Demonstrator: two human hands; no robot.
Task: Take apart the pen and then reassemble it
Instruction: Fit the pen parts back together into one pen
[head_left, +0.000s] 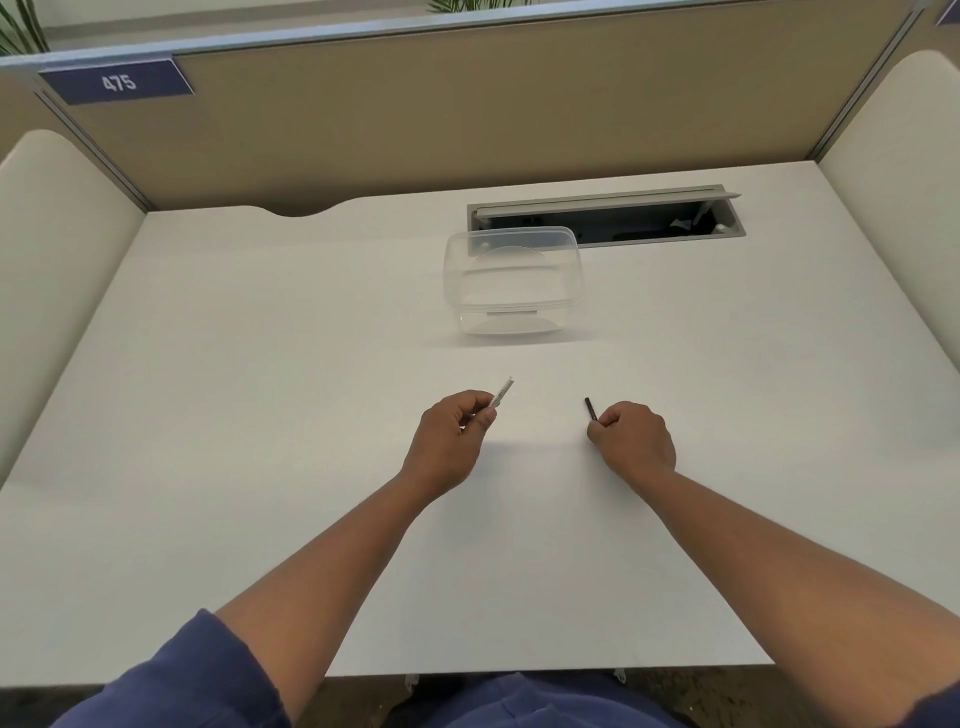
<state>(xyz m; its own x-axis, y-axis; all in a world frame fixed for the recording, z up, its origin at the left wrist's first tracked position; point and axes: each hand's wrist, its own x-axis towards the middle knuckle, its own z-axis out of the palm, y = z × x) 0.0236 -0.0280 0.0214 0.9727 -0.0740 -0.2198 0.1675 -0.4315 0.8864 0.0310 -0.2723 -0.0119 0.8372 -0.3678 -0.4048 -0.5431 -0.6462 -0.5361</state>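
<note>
My left hand is curled around the white pen barrel, pinching it between thumb and fingers so its free end sticks out toward 1 o'clock. My right hand is closed around a thin black pen piece, whose end pokes out toward 11 o'clock. The two parts are apart, with a bare stretch of white desk between my hands.

There is open room on every side of my hands: the desk runs wide to 9 o'clock and 3 o'clock before it meets the cream side panels, and its near edge lies at 6 o'clock, under my forearms.

At 12 o'clock, well beyond my hands, stands a clear plastic container, the only thing on the desk in the way ahead. Just behind it, toward 1 o'clock, is the grey cable tray sunk into the desktop with its flap raised. The tan partition closes off the far edge, carrying a blue tag marked 475 at 10 o'clock.
</note>
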